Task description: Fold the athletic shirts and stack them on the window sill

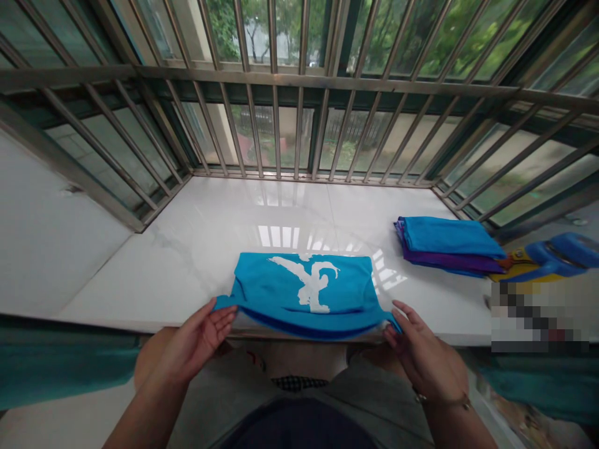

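A bright blue T-shirt (266, 284) with a white figure print lies partly folded on the white sill, its near edge lifted and sagging between my hands. My left hand (201, 340) pinches the near left corner of the fabric, the other fingers curled under it. At the near right corner, my right hand (416, 349) grips the cloth between thumb and fingers; a bracelet circles that wrist. The middle of the near edge hangs loose over the front edge of the sill.
A stack of folded blue and purple clothes (449, 237) sits to the right on the marble-look sill (187, 249). Beside it is a blue and yellow object (552, 259), partly covered by a blurred patch. Metal window bars (276, 137) enclose the sill; teal curtains (60, 362) hang below.
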The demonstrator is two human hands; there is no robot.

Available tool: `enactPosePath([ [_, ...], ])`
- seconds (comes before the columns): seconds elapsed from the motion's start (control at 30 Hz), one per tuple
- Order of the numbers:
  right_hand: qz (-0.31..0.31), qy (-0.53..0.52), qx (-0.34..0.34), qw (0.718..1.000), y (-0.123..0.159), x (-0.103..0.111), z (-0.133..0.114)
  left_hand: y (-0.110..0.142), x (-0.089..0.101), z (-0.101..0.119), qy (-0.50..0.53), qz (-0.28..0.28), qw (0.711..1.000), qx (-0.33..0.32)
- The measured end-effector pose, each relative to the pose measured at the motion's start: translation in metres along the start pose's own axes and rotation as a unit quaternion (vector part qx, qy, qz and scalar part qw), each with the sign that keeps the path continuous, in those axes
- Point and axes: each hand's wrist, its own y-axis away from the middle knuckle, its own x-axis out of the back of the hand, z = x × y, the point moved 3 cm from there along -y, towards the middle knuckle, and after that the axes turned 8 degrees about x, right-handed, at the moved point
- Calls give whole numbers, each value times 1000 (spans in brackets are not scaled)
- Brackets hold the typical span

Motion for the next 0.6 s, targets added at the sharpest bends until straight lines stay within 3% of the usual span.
enactPosePath([
  [0.1, 17, -140, -11, 990, -33, -28, -8, -21, -31, 14, -44, 25, 992, -116],
  [0.17, 10, -129, 4, 992, -47, -43, -10, -33, -44, 13, -162, 44, 969, -182],
  [0.27, -15, 76, 105, 991, -55, -56, -12, -45, -46, 1, -377, 82, 880, -277],
  [0.33, -30, 245, 188, 951, -53, -61, -13, -51, -43, -8, -459, 99, 814, -341],
  [0.4, -32, 368, 222, 902, -51, -63, -12, -56, -38, -12, -495, 119, 772, -379],
  [0.47, -8, 438, 196, 877, -53, -62, -11, -60, -34, -9, -509, 164, 749, -392],
  [0.6, 18, 460, 117, 880, -64, -57, -7, -63, -29, 13, -539, 272, 722, -338],
])
